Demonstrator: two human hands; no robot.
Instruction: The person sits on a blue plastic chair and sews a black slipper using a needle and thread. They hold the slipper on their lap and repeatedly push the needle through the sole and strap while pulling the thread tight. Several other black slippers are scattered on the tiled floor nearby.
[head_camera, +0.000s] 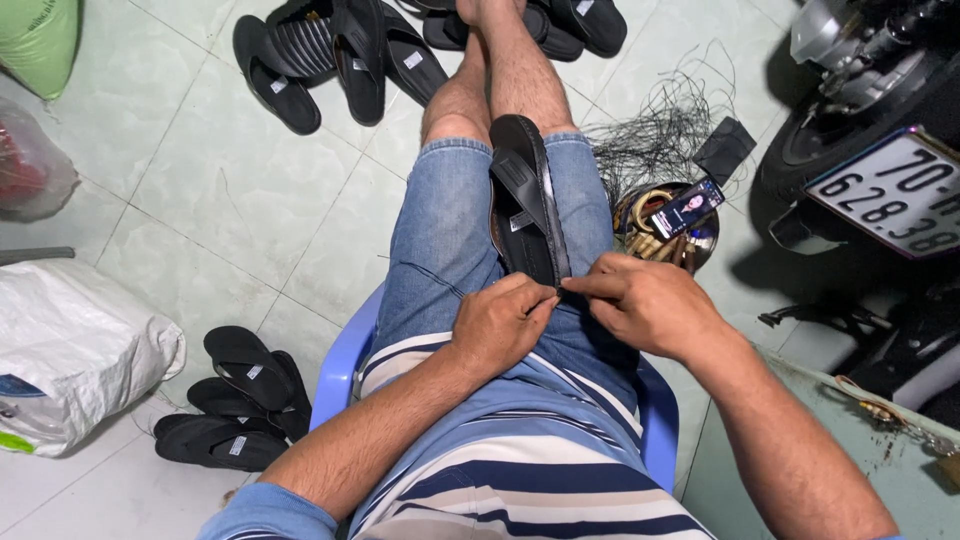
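Tiled floor, blue chair (340, 365); both hands, left (500, 325) and right (640, 300), pinching near end of black sandal (525, 200) wedged between thighs.

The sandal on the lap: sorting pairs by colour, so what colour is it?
Black, seen in the head view: the sandal lies between the knees, both hands at its near end.

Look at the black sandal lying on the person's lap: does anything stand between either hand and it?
Nothing visible does. The black sandal lies on its edge between the thighs, and the left hand and right hand both meet at its near end, fingertips pinching there. Whether they also hold a thread or tool is too small to tell.
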